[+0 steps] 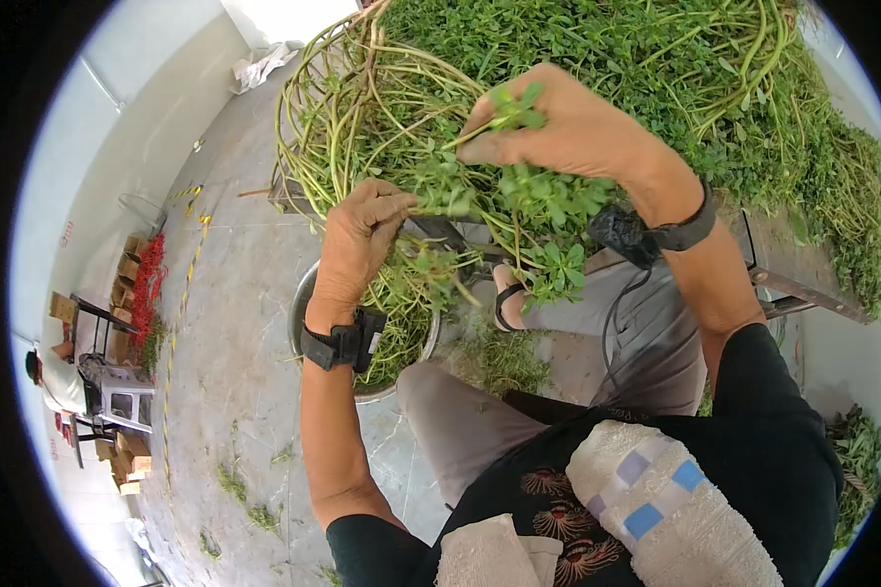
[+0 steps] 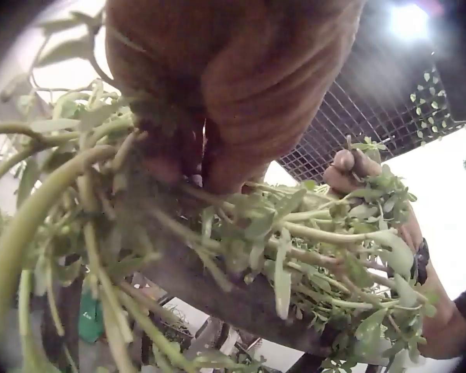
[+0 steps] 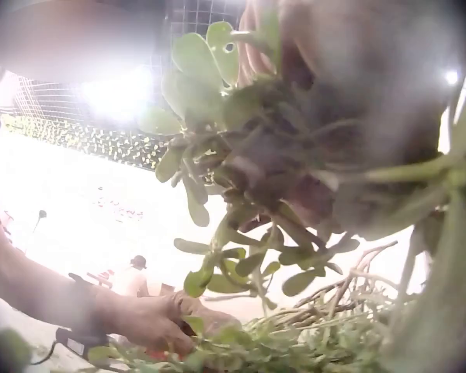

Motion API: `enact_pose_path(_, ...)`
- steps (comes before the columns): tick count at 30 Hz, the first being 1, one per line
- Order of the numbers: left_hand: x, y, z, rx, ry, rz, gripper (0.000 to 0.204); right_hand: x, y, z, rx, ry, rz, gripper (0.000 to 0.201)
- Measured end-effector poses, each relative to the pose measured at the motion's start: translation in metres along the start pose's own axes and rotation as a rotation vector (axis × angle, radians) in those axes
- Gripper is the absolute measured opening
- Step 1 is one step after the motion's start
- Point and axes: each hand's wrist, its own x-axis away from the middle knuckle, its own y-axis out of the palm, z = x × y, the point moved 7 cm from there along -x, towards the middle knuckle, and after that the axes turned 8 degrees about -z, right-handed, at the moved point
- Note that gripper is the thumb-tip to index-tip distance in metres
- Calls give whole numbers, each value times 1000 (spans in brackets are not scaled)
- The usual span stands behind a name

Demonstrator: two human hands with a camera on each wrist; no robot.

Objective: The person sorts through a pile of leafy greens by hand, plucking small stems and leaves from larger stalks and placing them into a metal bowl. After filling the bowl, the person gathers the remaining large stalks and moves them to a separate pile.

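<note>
My left hand (image 1: 357, 235) pinches leafy purslane stems (image 1: 445, 193) between thumb and fingers at the near side of the table. In the left wrist view, thick pale stems (image 2: 46, 186) spread out below that hand's fingertips. Up and to the right, my right hand (image 1: 568, 132) grips purslane too, with a leafy sprig (image 1: 521, 110) sticking out past the thumb and fingers. More leaves (image 3: 248, 256) hang beneath this hand in the right wrist view. Behind both hands lies a big heap of purslane (image 1: 597, 49), its long bare stems (image 1: 333, 117) arching over the left end.
A metal basin (image 1: 377, 394) holding cut stems stands on the floor below my left hand. The table's edge (image 1: 812, 269) runs along the right. Plant scraps (image 1: 235, 484) litter the floor. A person (image 1: 64, 380) sits far left near a grey plastic stool (image 1: 127, 396) and boxes.
</note>
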Motion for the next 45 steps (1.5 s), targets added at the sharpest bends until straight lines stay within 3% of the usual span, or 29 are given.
enact_pose_path(3,6,-3,4,-50,95,39,24,-18,21,15,107,71,-113,25)
enact_pose_path(5,10,-5,2,-39,97,56,25,-31,30,36,147,29,-97,25)
enact_pose_path(7,13,-7,2,-28,92,76,25,-33,32,43,217,126,-112,26)
enact_pose_path(11,11,0,1,-15,82,71,25,-26,40,6,142,-9,-117,25)
enact_pose_path(13,7,0,3,-54,76,92,23,-33,50,11,229,-35,-124,31)
enact_pose_path(15,4,-1,5,-47,90,83,21,-37,66,21,585,20,-166,42)
enact_pose_path(17,5,-4,2,61,-22,108,20,-38,75,29,578,72,-174,47)
enact_pose_path(19,6,-4,1,79,-37,119,20,-37,81,40,641,176,-206,41)
enact_pose_path(21,5,-5,1,98,-42,122,20,-35,84,45,651,163,-197,37)
enact_pose_path(23,6,-4,3,77,-13,65,18,-32,87,41,647,27,-169,31)
enact_pose_path(27,6,-3,10,6,120,94,17,-30,85,39,677,4,-107,27)
enact_pose_path(29,6,-1,-6,276,-92,104,17,-34,71,52,193,209,-59,23)
enact_pose_path(30,3,-2,-2,272,-92,103,17,-38,68,54,191,207,-57,23)
enact_pose_path(32,-4,-7,3,435,-104,155,17,-36,67,79,-583,377,85,22)
enact_pose_path(33,-8,-8,5,434,-106,154,17,-33,68,73,-585,378,85,22)
enact_pose_path(35,-15,-11,11,403,-95,150,18,-20,51,49,-461,252,324,25)
enact_pose_path(36,-14,-16,16,197,-23,135,25,-26,40,52,5,45,334,24)
enact_pose_path(37,-9,-16,10,198,-21,130,25,-28,19,63,4,48,338,24)
enact_pose_path(39,4,-15,-16,311,-122,177,29,-27,-17,92,-103,263,303,57)
enact_pose_path(41,6,-9,-20,284,-167,195,23,-7,-37,97,-123,468,501,64)
enact_pose_path(42,3,-6,-8,69,-193,218,19,-2,-30,80,-223,396,566,57)
enact_pose_path(43,-4,-6,7,-153,-204,244,15,-13,-17,79,-192,223,289,57)
enact_pose_path(44,-7,-5,18,-361,-236,194,12,-13,-11,89,-219,195,317,53)
enact_pose_path(45,-11,-5,27,-367,-234,190,12,-11,-5,84,-248,169,344,49)
